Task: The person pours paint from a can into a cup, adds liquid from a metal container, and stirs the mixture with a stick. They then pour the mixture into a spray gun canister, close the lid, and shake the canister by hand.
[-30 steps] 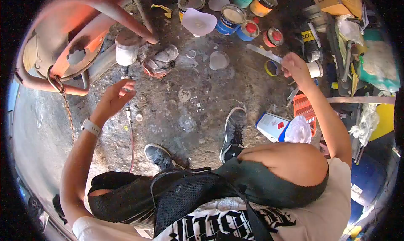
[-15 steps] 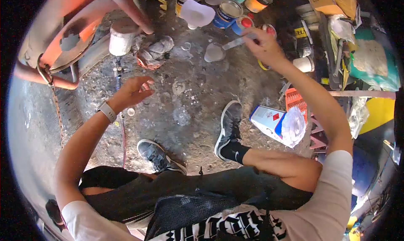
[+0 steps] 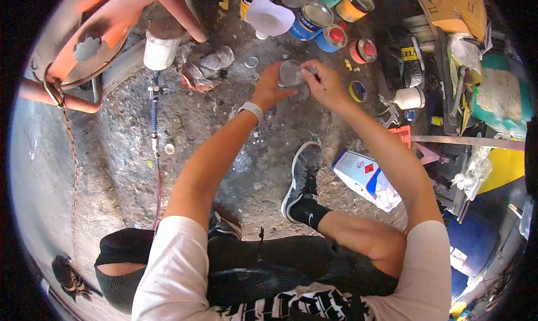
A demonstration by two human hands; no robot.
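My left hand (image 3: 270, 86), a light watch on its wrist, is wrapped around the side of a small clear cup (image 3: 290, 73) with greyish contents, low over the floor. At the cup's right rim my right hand (image 3: 325, 85) is closed, its fingertips pinched on the end of a pale stirring stick (image 3: 306, 73). Most of that stick is hidden by the fingers and the cup. Behind the cup stand a white paper strainer (image 3: 270, 17) and a blue paint can (image 3: 310, 21).
A spray gun with a white cup (image 3: 162, 46) and hose stands left, beside crumpled masking material (image 3: 206, 68). Right are a yellow tape roll (image 3: 357, 91), a red-capped can (image 3: 363, 51), another spray gun (image 3: 408, 98) and a solvent tin (image 3: 358, 172). More paint cans line the back.
My left hand has moved right and taken hold of the cup. My right hand has come down and left to the cup's rim with the stirring stick.
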